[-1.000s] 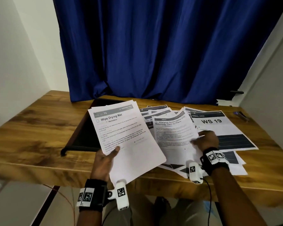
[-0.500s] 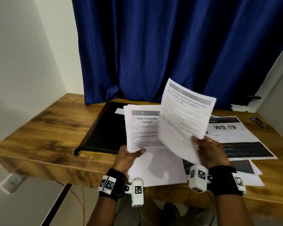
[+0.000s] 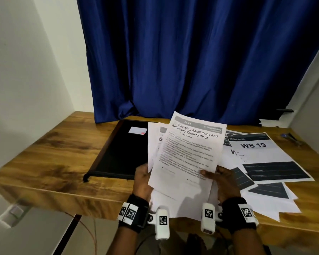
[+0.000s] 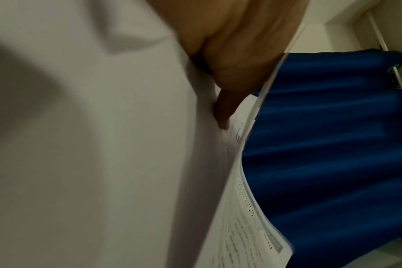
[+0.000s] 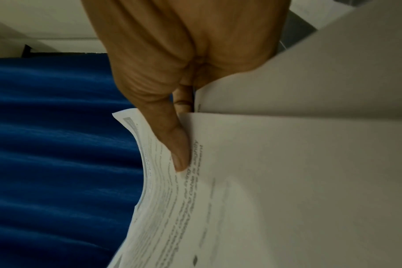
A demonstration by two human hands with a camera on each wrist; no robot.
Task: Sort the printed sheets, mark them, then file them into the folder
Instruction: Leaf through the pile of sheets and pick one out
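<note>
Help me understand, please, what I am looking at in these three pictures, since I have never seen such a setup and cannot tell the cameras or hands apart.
No machine here: a person works with bare hands, wearing one camera on the head and one on each wrist. The wide picture is from the head. It shows the left hand and right hand holding up a small stack of sheets; the front sheet is headed "Charging Small Items and Returning Them to Place". On the wooden table lie a black folder and more loose sheets, the top one marked WS 19. The two close pictures look along each wrist: the right thumb presses on the printed page, and a left fingertip touches the paper.
</note>
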